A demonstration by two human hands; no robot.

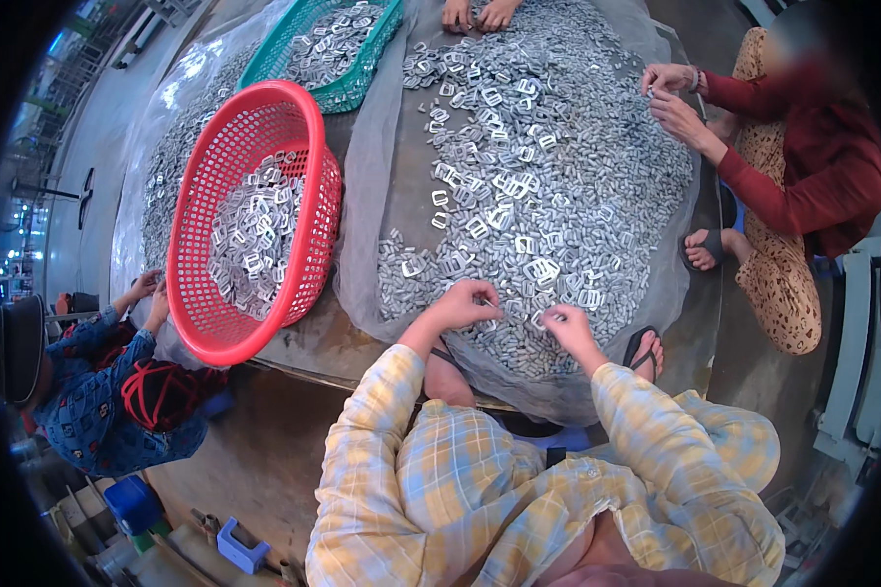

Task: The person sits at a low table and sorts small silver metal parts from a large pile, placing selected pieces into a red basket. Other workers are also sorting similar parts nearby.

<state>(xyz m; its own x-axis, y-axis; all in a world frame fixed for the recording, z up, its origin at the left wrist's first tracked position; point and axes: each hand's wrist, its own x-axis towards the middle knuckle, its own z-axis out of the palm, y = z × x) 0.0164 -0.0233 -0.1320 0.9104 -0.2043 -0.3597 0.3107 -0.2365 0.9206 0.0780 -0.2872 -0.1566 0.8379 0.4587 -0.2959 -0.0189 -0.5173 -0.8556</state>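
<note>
In the head view we are looking down on our own two arms in yellow checked sleeves (382, 460), reaching forward over a big heap of small flat metal buckles (529, 186) that is lying on a sheet of grey mesh cloth (367, 196). Our left hand (465, 305) is curling its fingers in over the near edge of the heap, narrowed around something small — it seems to be pinching one of the buckles, though the piece itself is too small for us to be telling it from the rest. Our right hand (566, 326) is hovering just beside it, with thumb and forefinger closing on a single buckle (543, 317) at the fringe of the pile. To the left of the heap a red plastic basket (299, 127) is sitting tilted, partly filled with the same buckles, and beyond it a teal basket (347, 93) is holding more. Other people are working around the same heap: a person in a red top (822, 147) is sitting at the right with both hands together near the far edge, a person in blue patterned clothes (88, 401) is crouching at the lower left, and another pair of hands (478, 14) is showing at the top edge.
</note>
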